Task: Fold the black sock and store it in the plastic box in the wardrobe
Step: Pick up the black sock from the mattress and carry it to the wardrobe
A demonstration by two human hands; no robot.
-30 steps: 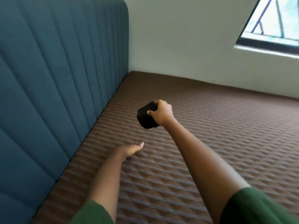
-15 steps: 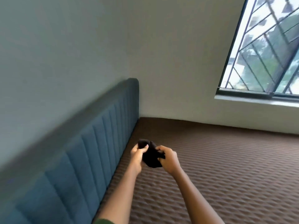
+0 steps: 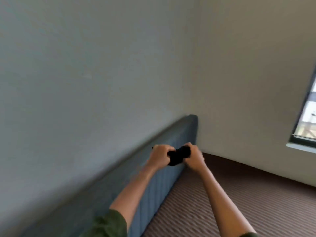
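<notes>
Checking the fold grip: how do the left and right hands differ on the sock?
The left hand sits lower, its fingers curled over the black sock near end; the right hand sits slightly higher, on the far end. Both are closed on the sock, held in the air above the mattress.

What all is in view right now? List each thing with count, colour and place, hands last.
black sock: one, black, bunched, held up between both hands in front of the headboard
headboard: one, blue, padded and ribbed, along the left wall
mattress: one, brown, quilted, lower right
walls: two, pale grey, meeting at the corner
window: one, dark frame, right edge, partly cut off
sleeves: two, green, bottom edge
left hand: one, closed on the sock
right hand: one, closed on the sock
</notes>
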